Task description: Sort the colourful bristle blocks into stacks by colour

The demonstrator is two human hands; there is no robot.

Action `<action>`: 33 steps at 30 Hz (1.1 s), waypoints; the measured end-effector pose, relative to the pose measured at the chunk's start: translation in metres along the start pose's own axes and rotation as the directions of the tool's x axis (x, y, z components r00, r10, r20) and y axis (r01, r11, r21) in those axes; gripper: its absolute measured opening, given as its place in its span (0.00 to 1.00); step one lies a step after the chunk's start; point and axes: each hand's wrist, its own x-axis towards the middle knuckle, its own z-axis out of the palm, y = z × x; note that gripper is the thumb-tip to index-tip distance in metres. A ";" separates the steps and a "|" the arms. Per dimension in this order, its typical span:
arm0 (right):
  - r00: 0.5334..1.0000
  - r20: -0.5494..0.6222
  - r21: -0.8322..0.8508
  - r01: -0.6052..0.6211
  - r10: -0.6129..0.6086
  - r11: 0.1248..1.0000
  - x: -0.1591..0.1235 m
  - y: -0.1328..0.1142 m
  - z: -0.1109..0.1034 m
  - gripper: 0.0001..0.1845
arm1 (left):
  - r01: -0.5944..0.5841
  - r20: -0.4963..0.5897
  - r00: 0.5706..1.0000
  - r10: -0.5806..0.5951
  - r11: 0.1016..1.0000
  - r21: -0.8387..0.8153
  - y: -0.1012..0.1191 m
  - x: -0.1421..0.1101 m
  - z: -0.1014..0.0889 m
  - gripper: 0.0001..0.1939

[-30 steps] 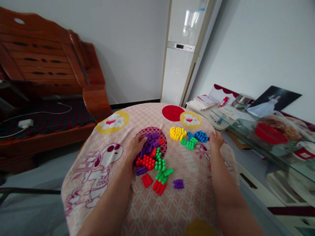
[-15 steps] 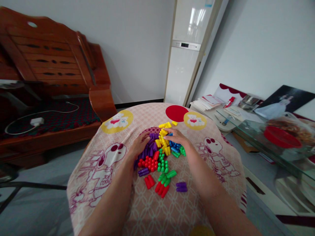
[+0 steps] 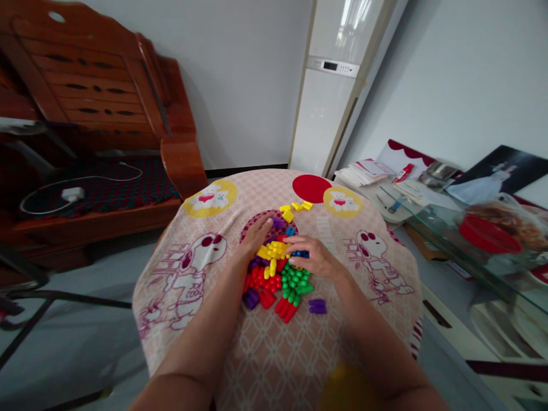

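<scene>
A heap of small plastic pegs in red, green, yellow, purple and blue lies in the middle of a round table under a pink cartoon cloth. My left hand lies flat with fingers stretched on the heap's far left side. My right hand rests palm down on the right side, fingers extended over blue and green pegs. A few yellow pegs lie loose behind the heap. A purple pair sits apart at the near right.
A wooden bench with a charger and cable stands at the left. A white upright air conditioner fills the corner. At the right a glass-topped cabinet carries papers, a red bowl and a photo.
My right hand swept the yellow, blue and green pegs from the table's far right into the central heap. The heap is now tighter between both hands. The camera shifted slightly.
</scene>
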 end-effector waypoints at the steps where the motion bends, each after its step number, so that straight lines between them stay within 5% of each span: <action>1: 0.999 -0.037 -0.027 -0.012 0.011 1.000 -0.005 -0.002 -0.001 0.13 | 0.013 0.042 0.999 -0.011 0.998 -0.069 0.004 -0.002 0.005 0.31; 4: 0.998 -0.053 -0.140 0.013 -0.020 0.990 -0.018 -0.016 0.012 0.21 | 0.060 0.133 0.991 -0.033 0.976 -0.207 0.012 -0.006 0.015 0.32; 8: 0.998 0.052 -0.342 0.046 -0.030 0.939 -0.017 -0.032 0.058 0.37 | 0.020 0.057 0.998 -0.006 0.968 -0.250 0.015 -0.003 0.005 0.31; 11: 1.000 0.020 -0.451 -0.009 0.020 0.892 0.002 -0.027 0.077 0.28 | -0.017 -0.010 1.000 0.015 0.970 -0.243 0.013 -0.001 -0.014 0.31; 17: 0.961 -0.186 -0.519 -0.272 0.203 0.811 0.039 0.003 0.043 0.16 | -0.059 0.047 0.997 0.053 0.988 0.146 0.006 -0.009 -0.040 0.30; 20: 0.918 -0.311 -0.494 -0.377 0.246 0.783 0.026 0.005 0.019 0.18 | -0.037 0.085 0.996 0.005 0.921 0.387 0.001 -0.013 -0.046 0.29; 24: 0.864 -0.377 -0.462 -0.487 0.333 0.741 -0.016 -0.015 0.002 0.17 | 0.005 0.065 0.997 -0.042 0.868 0.496 -0.004 -0.013 -0.054 0.27; 28: 0.782 -0.223 -0.450 -0.613 0.583 0.650 -0.053 -0.034 0.012 0.27 | 0.037 0.002 0.999 -0.043 0.884 0.466 -0.010 -0.009 -0.060 0.22; 33: 0.859 -0.140 -0.204 -0.512 0.493 0.834 -0.051 -0.026 0.055 0.42 | 0.122 -0.037 0.992 -0.117 0.941 0.317 -0.017 -0.008 -0.060 0.22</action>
